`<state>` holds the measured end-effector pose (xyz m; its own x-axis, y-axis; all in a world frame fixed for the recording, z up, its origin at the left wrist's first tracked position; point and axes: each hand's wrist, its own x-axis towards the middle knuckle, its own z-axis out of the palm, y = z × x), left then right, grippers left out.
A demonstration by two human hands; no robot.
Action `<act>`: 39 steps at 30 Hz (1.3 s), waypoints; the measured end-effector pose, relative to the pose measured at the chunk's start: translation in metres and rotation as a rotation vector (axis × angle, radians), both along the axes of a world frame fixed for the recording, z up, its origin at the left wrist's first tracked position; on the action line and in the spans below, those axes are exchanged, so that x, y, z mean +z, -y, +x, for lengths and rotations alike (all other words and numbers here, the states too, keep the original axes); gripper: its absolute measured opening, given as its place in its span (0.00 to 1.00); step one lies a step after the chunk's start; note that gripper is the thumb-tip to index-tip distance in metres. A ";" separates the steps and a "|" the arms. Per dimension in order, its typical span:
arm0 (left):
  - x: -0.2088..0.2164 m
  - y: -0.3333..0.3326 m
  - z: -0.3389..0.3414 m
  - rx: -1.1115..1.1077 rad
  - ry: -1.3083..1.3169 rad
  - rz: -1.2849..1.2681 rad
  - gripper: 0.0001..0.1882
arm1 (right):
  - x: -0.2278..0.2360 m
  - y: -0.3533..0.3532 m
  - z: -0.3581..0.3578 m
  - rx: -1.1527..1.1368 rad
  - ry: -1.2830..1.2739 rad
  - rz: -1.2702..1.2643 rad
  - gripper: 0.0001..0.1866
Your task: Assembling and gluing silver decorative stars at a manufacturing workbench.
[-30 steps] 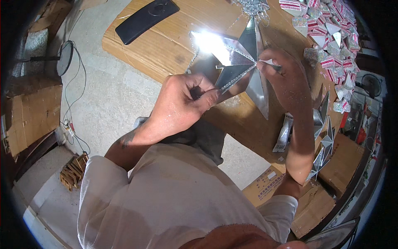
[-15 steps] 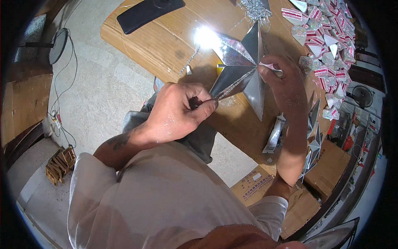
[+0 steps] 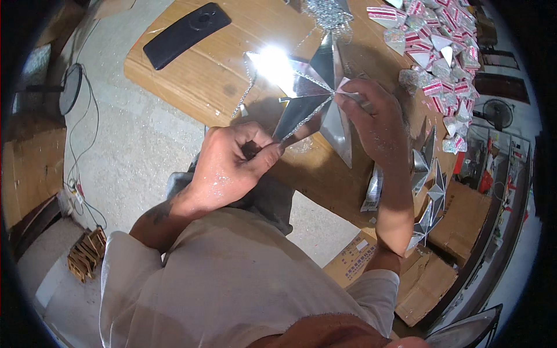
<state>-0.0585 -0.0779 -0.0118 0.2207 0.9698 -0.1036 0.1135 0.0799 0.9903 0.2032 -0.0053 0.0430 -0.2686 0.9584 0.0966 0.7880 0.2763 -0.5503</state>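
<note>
Head view: chain [image 3: 307, 120] lines two ridges of the star [image 3: 335, 127], which sits between the hands; its top and bottom ridges look bare. Left hand [image 3: 227, 169], back up, pinches chain, thumb to finger; right hand [image 3: 376, 120] curls at the centre, grip unclear.

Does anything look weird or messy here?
Yes: the left hand is oddly sparkly with shiny specks, the silver strands up top are tangled with stray loops, and the pink-striped pieces at right are heaped every which way.
</note>
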 end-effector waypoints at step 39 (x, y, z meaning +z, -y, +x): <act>-0.006 -0.033 -0.024 -0.234 0.101 0.058 0.07 | -0.087 0.140 -0.023 -0.751 -0.712 -0.118 0.26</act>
